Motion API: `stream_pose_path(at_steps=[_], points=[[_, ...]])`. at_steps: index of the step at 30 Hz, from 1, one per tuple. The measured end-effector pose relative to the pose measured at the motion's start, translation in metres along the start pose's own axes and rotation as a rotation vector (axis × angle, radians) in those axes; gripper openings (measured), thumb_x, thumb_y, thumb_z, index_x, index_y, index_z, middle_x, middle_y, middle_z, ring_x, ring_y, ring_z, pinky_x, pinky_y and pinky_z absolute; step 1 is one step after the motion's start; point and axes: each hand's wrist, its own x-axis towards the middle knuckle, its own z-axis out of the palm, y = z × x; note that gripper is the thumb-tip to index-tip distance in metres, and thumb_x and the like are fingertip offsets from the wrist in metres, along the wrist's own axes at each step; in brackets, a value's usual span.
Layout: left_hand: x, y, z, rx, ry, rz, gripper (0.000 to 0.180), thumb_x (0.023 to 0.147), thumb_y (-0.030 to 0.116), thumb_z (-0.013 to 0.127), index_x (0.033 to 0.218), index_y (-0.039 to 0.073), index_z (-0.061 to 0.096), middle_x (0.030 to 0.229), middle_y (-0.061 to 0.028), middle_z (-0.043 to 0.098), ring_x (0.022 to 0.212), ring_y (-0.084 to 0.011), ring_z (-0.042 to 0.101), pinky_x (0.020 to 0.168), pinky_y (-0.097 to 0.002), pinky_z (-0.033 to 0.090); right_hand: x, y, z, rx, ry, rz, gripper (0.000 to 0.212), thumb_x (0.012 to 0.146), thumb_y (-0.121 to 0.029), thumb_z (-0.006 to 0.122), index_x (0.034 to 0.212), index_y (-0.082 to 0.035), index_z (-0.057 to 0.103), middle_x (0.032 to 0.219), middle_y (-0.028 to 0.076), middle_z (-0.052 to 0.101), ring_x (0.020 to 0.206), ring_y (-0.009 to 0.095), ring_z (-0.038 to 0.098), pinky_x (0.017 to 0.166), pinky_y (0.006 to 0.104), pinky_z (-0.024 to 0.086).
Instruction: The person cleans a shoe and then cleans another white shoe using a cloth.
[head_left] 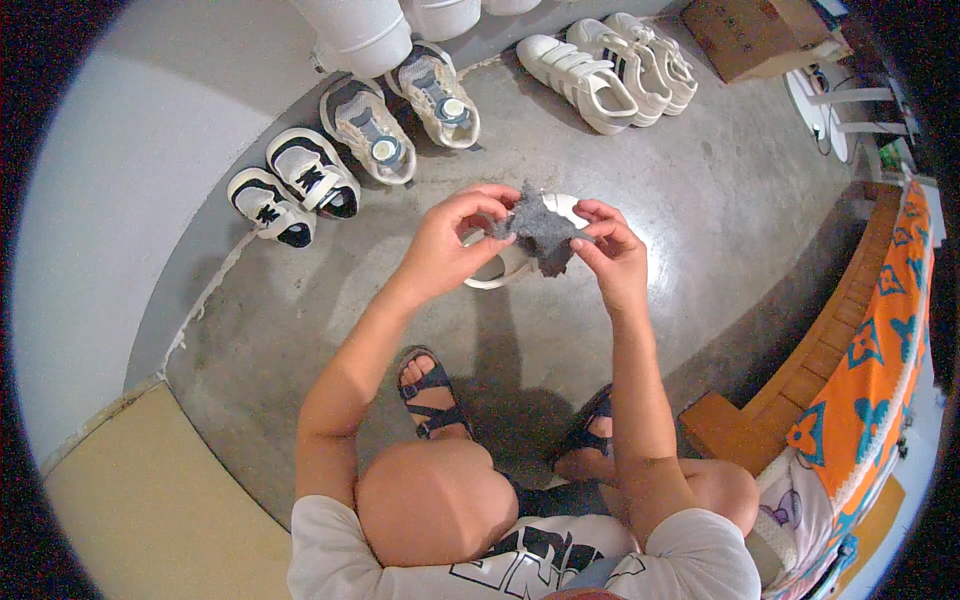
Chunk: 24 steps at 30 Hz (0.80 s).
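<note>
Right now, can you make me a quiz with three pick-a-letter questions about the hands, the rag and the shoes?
1. Where is the grey cloth?
A. on the floor
B. between both hands
C. inside a shoe

2. How many shoes stand by the wall?
A. two
B. four
C. seven

3. How is the left hand on the cloth?
A. pinching it
B. flat and away from it
C. hidden

Answers:
1 B, the left hand and right hand each grip an edge, above a white shoe.
2 C, seven shoes line the wall.
3 A, thumb and fingers close on the edge.
</note>
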Motion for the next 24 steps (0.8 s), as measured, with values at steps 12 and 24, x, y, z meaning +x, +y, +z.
stream_pose_path(at_steps=[12, 24], points=[[0.002, 0.026, 0.009, 0.077, -0.139, -0.121, 0.022, 0.081, -0.007, 0.057, 0.101, 0.002, 0.06, 0.106, -0.0093, 0.065, 0.1, -0.0166, 0.06, 0.092, -0.0314, 0.046, 0.004, -0.024, 0.023, -0.056, -0.343, 0.004, 0.053, 0.084, -0.006, 0.067, 0.134, -0.006, 0.048, 0.132, 0.012, 0.054, 0.117, 0.024, 0.056, 0.095, 0.0369, 0.046], [0.002, 0.027, -0.004, 0.348, -0.002, -0.177, 0.018, 0.082, 0.003, 0.067, 0.099, 0.003, 0.062, 0.095, -0.0044, 0.067, 0.09, -0.0125, 0.061, 0.079, -0.0298, 0.049, 0.009, -0.029, 0.008, -0.308, -0.089, -0.059, 0.011, 0.094, -0.01, 0.057, 0.1, -0.003, 0.063, 0.092, 0.005, 0.066, 0.086, 0.011, 0.06, 0.077, 0.0257, 0.048]])
